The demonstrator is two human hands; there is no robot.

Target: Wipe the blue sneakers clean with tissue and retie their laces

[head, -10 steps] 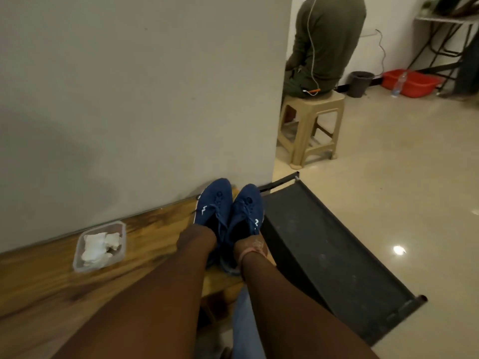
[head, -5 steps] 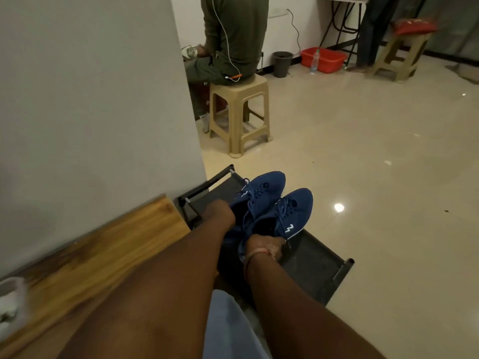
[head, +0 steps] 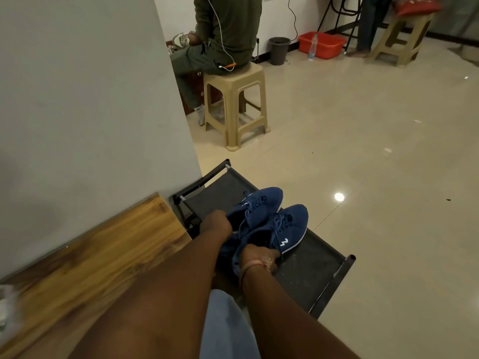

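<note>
Each hand, left and right, has its grip closed on a sneaker's heel collar, apparently to set the pair on the rack.

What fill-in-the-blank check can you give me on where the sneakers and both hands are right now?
1. The two blue sneakers sit over the black ____, not on the wooden table.
2. The left hand grips the sneaker nearer the ____.
3. The right hand grips the sneaker showing a ____ side logo.
4. Their toes point ____ from the person.

Missing words: rack; wall; white; away
</note>
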